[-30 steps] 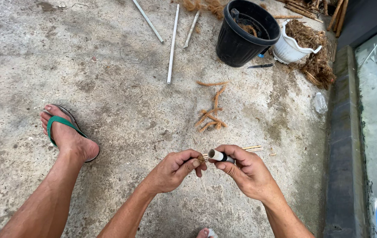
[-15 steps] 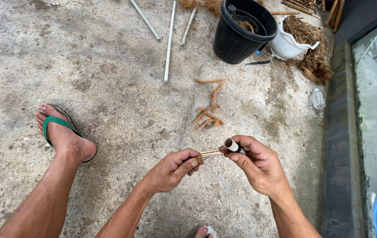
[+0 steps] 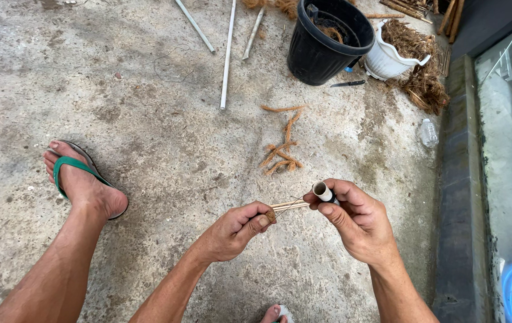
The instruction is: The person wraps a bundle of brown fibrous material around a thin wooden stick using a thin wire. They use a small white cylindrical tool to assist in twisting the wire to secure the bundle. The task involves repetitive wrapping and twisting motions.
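Thin sticks (image 3: pixel 289 206) lie between the hands: the left hand (image 3: pixel 235 230) pinches their end shut, while the right hand (image 3: pixel 357 221), at three o'clock, grips a small spool (image 3: pixel 323 191). Black pot (image 3: pixel 328 39) stands at twelve o'clock.

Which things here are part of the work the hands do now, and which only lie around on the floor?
In use:
left hand pinching thin sticks
right hand holding small spool

Lying about:
black pot
white pot
white pipe
fibre pieces
knife
plastic bottle
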